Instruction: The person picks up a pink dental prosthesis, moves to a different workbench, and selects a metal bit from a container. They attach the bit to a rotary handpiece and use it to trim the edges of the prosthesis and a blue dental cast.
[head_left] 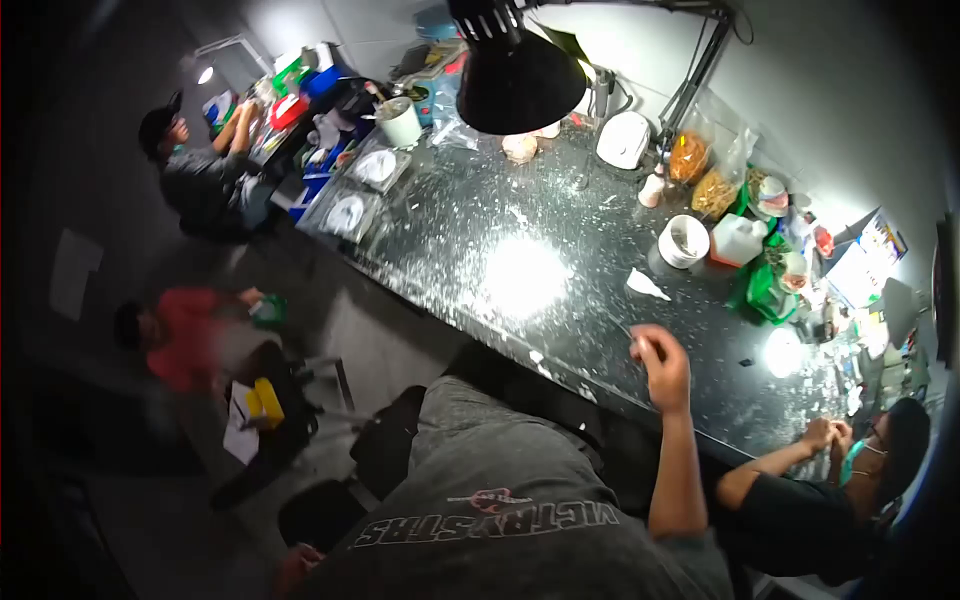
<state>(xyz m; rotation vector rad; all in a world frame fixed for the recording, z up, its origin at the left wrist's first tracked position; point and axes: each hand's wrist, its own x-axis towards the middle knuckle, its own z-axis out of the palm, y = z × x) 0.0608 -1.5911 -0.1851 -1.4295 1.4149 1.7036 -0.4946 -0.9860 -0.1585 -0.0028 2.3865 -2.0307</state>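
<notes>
My right hand [662,368] is over the front edge of the dark speckled worktop [450,215]. Its thumb and forefinger are pinched together on what looks like a thin, needle-like tool, too fine to make out well. Just beyond the fingertips lies a crumpled white piece of paper or tissue [647,285]. Behind that stands a white tub [684,242]. My left hand [300,562] hangs low at the bottom left beside my shirt, dim and mostly hidden, so its fingers cannot be read.
A black lamp [520,85] overhangs the worktop. Bags of orange-brown material [715,192], a jug [738,240] and a green bag [770,295] stand at the right. Trays [345,215] sit at the left. One person works close at my right; two others are at the left.
</notes>
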